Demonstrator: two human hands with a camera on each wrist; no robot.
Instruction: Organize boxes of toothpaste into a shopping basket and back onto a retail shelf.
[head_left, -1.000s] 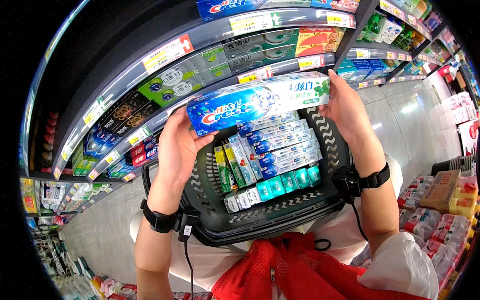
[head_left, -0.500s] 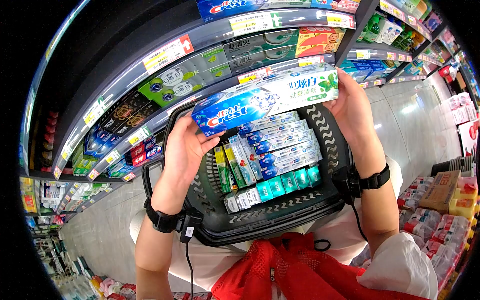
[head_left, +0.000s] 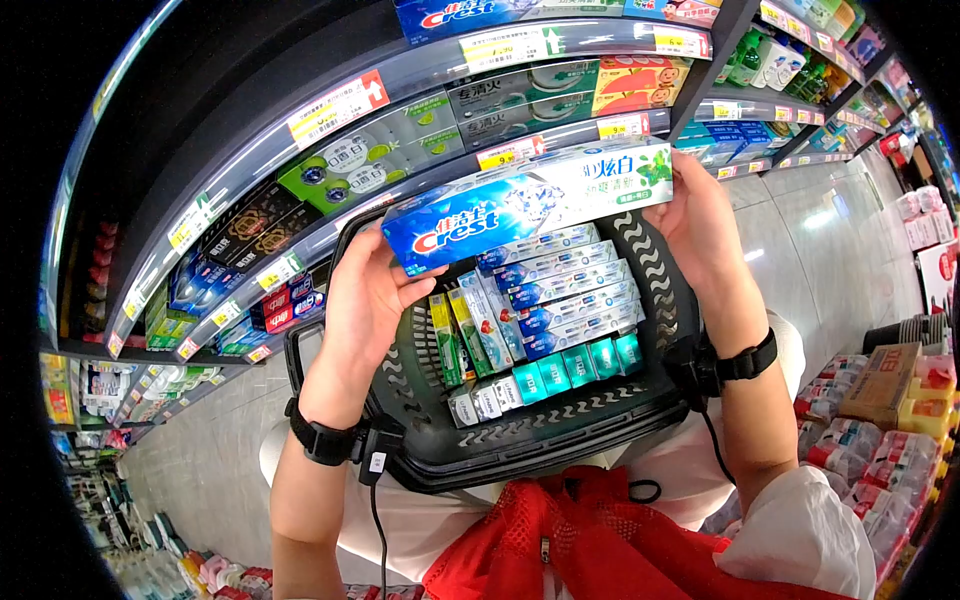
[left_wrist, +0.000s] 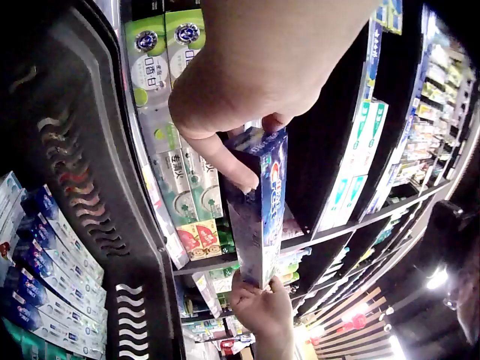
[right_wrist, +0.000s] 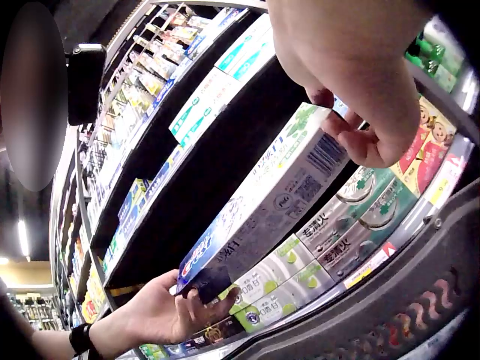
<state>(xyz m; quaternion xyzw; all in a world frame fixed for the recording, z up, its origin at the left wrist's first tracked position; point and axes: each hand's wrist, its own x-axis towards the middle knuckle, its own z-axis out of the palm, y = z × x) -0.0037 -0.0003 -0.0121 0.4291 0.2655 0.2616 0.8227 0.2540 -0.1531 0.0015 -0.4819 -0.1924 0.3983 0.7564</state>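
Note:
A long blue-and-white Crest toothpaste box [head_left: 530,205] is held crosswise above a black basket [head_left: 662,290]. My left hand [head_left: 362,305] grips its blue end, thumb at the lower edge. At the white end with the green leaves, my right hand [head_left: 700,230] holds the corner between thumb and fingers. The left wrist view shows the box [left_wrist: 259,217] end-on, stretching from the near left hand [left_wrist: 255,82] to the right hand [left_wrist: 262,309]. A barcode side of the box [right_wrist: 277,199] faces the right wrist camera.
The basket holds several Crest boxes [head_left: 575,290], teal boxes [head_left: 580,365] and green-yellow boxes [head_left: 445,335]. Curved store shelves [head_left: 400,80] with toothpaste boxes and price tags rise just beyond it. Wrapped goods and a cardboard carton [head_left: 880,380] stand at the right.
Both hands first moved the box slightly right, its printed front coming more into view. Since then it has come back a little left and down. The grip stays at both ends.

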